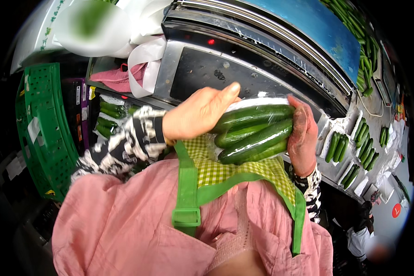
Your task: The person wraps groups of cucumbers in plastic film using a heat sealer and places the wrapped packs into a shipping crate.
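Observation:
A pack of cucumbers (255,134) on a white tray is held tilted in front of my chest, with clear plastic film over it. My left hand (201,112) is at the pack's left end, thumb up, its fingers mostly hidden. Gripping the right end is my right hand (302,134), fingers partly behind the tray. Just beyond the pack lies the dark plate (203,74) of a film-wrapping machine (258,45), with a red light lit on its front.
Several trays of cucumbers (337,146) lie on the bench at right. Wrapped packs (110,110) sit in a container at left, near a green plastic crate (46,127). A pink cloth (115,81) lies beside the machine. Another person (358,239) is at lower right.

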Demonstrator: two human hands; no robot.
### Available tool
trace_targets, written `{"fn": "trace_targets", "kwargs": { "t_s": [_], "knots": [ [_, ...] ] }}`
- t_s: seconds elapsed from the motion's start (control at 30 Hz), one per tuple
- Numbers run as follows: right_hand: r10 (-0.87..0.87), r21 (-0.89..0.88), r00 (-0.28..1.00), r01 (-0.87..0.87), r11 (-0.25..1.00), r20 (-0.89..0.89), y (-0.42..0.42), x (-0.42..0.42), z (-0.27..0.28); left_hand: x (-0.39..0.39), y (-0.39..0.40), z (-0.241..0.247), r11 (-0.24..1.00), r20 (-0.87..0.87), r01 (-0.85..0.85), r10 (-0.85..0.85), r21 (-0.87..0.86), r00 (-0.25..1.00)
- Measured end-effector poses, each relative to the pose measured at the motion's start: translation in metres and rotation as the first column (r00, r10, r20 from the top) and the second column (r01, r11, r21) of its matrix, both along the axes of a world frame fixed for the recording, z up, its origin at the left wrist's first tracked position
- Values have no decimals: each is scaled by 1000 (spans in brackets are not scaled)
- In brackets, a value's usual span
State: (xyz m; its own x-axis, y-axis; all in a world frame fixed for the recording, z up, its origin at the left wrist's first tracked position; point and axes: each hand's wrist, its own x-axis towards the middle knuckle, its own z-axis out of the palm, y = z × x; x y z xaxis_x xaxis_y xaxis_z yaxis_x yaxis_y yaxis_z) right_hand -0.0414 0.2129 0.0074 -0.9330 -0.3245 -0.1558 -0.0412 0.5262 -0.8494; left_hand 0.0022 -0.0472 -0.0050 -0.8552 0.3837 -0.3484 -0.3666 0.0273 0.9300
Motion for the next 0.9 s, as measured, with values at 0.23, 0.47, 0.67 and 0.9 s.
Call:
{"fn": "trace_targets", "kwargs": {
  "t_s": [0.23, 0.47, 0.67, 0.9],
  "knots": [
    [172, -93, 985, -174, 980, -23, -37, -23, -16, -19, -25, -16, 941, 208, 209, -268, 265, 941],
    [272, -35, 962, -273, 961, -22, -79, -62, -28, -21, -32, -8, 880, 269, 156, -300, 449, 915],
    [66, -489, 993, -9, 872, 100, -68, -34, -14, 0, -10, -20, 825, 302, -294, 158, 483, 940],
    [303, -540, 930, -150, 828, 206, -77, -33, 16, 3, 32, -4, 595, 225, -557, 541, 580, 811]
  ]
}}
